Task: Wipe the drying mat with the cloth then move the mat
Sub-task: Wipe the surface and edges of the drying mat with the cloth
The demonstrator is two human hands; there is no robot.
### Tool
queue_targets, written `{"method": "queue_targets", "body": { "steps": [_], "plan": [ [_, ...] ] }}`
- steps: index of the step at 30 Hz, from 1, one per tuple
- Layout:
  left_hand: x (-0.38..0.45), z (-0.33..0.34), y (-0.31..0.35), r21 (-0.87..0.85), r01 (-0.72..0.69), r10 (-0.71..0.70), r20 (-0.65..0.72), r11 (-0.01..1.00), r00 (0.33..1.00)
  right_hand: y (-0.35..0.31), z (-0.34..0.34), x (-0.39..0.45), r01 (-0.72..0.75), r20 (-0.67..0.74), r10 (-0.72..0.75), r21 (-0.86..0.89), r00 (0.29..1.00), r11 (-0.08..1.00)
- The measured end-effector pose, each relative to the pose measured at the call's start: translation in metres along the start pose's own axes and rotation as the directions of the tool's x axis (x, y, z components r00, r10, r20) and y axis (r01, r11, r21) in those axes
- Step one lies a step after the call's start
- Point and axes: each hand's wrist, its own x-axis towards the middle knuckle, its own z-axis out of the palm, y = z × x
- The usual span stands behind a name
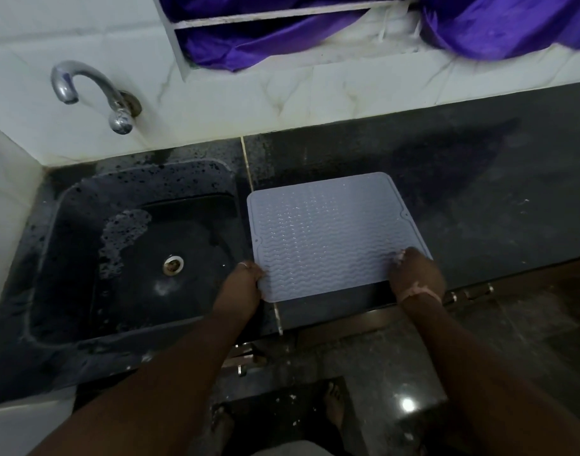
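Note:
A pale grey ribbed drying mat [331, 225] lies flat on the dark counter, just right of the sink. My left hand [244, 281] grips the mat's near left corner, thumb on top. My right hand [415, 274] holds the near right corner, fingers curled over the edge. No cloth is in view.
A dark stone sink [84, 258] with a metal drain [173, 264] and some foam lies to the left. A chrome tap [94, 90] juts from the white tiled wall. The dark counter [479, 199] stretches right. Purple fabric [282, 37] hangs above the wall ledge. Bare feet stand below.

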Motion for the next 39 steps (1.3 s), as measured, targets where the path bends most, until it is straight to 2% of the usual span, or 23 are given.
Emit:
{"method": "queue_targets", "body": {
  "steps": [5,8,10,11,13,16,18,21,24,26,28,30,31,32,34,35,37,39],
  "plan": [
    [-0.002,-0.001,-0.007,0.015,-0.059,0.059,-0.02,0.998,0.998,-0.079,0.055,-0.073,0.241,0.116,-0.229,-0.103,0.966,0.965],
    [-0.002,0.0,-0.012,0.041,-0.083,0.084,-0.035,0.996,0.996,-0.143,0.079,-0.127,0.451,0.233,-0.433,-0.026,0.871,0.892],
    [-0.002,0.0,-0.016,0.078,-0.127,0.131,-0.05,0.989,0.99,-0.16,0.08,-0.139,0.502,0.328,-0.496,0.073,0.804,0.862],
    [-0.001,-0.002,-0.016,0.08,-0.127,0.13,-0.04,0.989,0.991,-0.158,0.074,-0.132,0.46,0.343,-0.48,0.141,0.808,0.876],
    [0.0,-0.002,-0.015,0.028,-0.104,0.104,-0.004,0.994,0.995,-0.137,0.051,-0.106,0.322,0.33,-0.385,0.23,0.862,0.918],
    [0.003,-0.003,-0.013,-0.002,-0.071,0.071,0.015,0.997,0.997,-0.083,0.018,-0.053,0.108,0.146,-0.129,0.142,0.981,0.984],
    [0.005,-0.005,-0.008,0.011,-0.04,0.04,0.015,0.999,0.999,-0.051,0.008,-0.032,0.012,0.028,-0.014,0.078,1.0,0.997],
    [0.006,-0.007,-0.006,0.06,-0.062,0.061,0.021,0.996,0.998,-0.054,0.024,-0.047,-0.015,0.073,0.015,0.007,0.997,1.0],
    [0.007,-0.008,-0.007,0.053,-0.059,0.058,0.01,0.997,0.998,-0.103,0.061,-0.09,0.228,0.129,-0.216,-0.085,0.968,0.97],
    [0.008,-0.007,-0.007,0.035,-0.03,0.029,0.019,0.999,0.999,-0.142,0.072,-0.128,0.432,0.238,-0.412,-0.035,0.879,0.901],
    [0.007,-0.009,-0.007,0.014,0.006,-0.007,0.025,1.0,1.0,-0.16,0.072,-0.14,0.509,0.362,-0.505,0.093,0.784,0.856],
    [0.007,-0.012,-0.005,0.037,-0.003,0.002,0.043,0.999,0.999,-0.154,0.05,-0.117,0.406,0.436,-0.472,0.242,0.766,0.881],
    [0.007,-0.011,-0.005,0.048,-0.013,0.011,0.046,0.999,0.999,-0.142,0.038,-0.099,0.336,0.44,-0.435,0.286,0.786,0.897],
    [0.007,-0.01,-0.004,0.046,-0.01,0.008,0.05,0.999,0.999,-0.127,0.028,-0.079,0.28,0.399,-0.377,0.281,0.836,0.918],
    [0.007,-0.007,-0.002,0.046,0.014,-0.016,0.042,0.999,0.999,-0.086,0.008,-0.043,0.147,0.243,-0.187,0.175,0.952,0.974],
    [0.006,-0.006,-0.002,0.046,0.035,-0.036,0.034,0.998,0.999,-0.064,0.002,-0.029,0.077,0.151,-0.094,0.113,0.984,0.991],
    [0.005,-0.005,-0.001,0.04,0.058,-0.06,0.046,0.998,0.997,-0.034,0.0,-0.017,-0.045,0.06,0.042,0.04,0.997,0.998],
    [0.003,-0.005,0.001,0.044,0.056,-0.058,0.041,0.997,0.997,-0.034,0.013,-0.025,-0.053,0.081,0.054,-0.009,0.995,0.999]
  ]
}}
